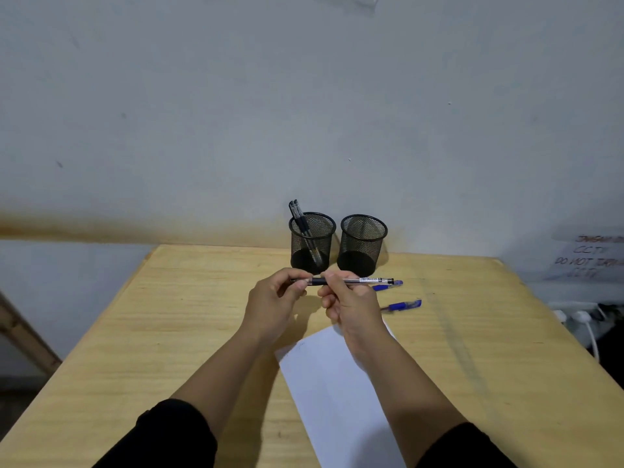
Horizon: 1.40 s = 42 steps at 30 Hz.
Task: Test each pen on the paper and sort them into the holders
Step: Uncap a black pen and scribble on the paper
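Note:
A black pen point(358, 281) with a clear barrel is held level above the table, in front of the holders. My right hand point(347, 300) grips its dark grip section, and my left hand point(275, 300) pinches its left end, where the cap sits. Two black mesh holders stand at the back of the table: the left holder point(312, 243) has two black pens in it, the right holder point(363, 244) looks empty. Two blue-capped pens lie on the wood to the right, one point(391, 285) partly behind the held pen, the other point(403, 305) nearer me. A white paper point(337, 393) lies under my right forearm.
The wooden table point(169, 332) ends at a grey wall behind the holders. At the right edge sit a white power strip with cables point(580, 319) and a handwritten notice point(587, 256). A wooden frame point(20, 332) leans at the far left.

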### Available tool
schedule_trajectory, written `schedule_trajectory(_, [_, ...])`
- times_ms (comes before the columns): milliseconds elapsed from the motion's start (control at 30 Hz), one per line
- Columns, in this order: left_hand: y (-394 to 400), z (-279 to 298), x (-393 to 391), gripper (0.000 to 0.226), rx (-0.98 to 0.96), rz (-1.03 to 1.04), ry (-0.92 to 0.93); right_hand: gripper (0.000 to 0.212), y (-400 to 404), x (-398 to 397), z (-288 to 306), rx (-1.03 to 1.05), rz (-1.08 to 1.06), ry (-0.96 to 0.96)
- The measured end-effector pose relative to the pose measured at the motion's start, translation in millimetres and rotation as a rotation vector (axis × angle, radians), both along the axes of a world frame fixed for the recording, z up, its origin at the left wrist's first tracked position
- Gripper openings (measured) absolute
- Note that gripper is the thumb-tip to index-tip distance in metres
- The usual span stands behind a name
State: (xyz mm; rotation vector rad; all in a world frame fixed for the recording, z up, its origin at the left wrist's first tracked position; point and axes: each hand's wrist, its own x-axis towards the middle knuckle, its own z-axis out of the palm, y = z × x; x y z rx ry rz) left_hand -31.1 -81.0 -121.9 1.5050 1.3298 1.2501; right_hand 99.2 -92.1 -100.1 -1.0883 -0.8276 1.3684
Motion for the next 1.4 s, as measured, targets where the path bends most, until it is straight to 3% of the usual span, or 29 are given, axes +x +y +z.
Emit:
schedule_trajectory(333, [-17.0, 9.7, 4.3, 0.018, -0.058, -0.086, -0.052, 0.015, -35.4, 5.8, 1.3, 0.233, -0.047, -0.159])
schedule_trajectory(867, [-15.8, 9.2, 27.2, 0.023, -0.042, -0.196, 0.016, 0.016, -49.2, 21.6, -9.3, 0.317, -0.176, -0.376])
schedule_trajectory(933, [-15.5, 10.7, 24.5, 0.022, -0.036, -0.113, -0.026, 0.017, -50.2, 24.9, -4.7, 0.349, -0.190, -0.368])
schedule_trajectory(1000, [-13.1, 9.1, -3.4, 0.019, -0.051, 0.149, -0.140, 0.019, -49.4, 36.2, 4.6, 0.384, -0.211, -0.314])
schedule_trajectory(1067, [-8.9, 2.2, -37.9, 0.019, -0.054, 0.274, -0.052, 0.019, -46.0, 51.3, 11.7, 0.397, -0.217, -0.325])
schedule_trajectory(1233, [-9.1, -2.5, -29.1, 0.014, -0.095, 0.108, 0.179, 0.016, -37.9, 38.6, 5.7, 0.369, -0.147, -0.346])
schedule_trajectory(1400, [-8.7, -16.2, -15.3, 0.013, -0.168, 0.125, 0.308, 0.016, -39.4, 30.3, -7.5, 0.286, -0.126, -0.328])
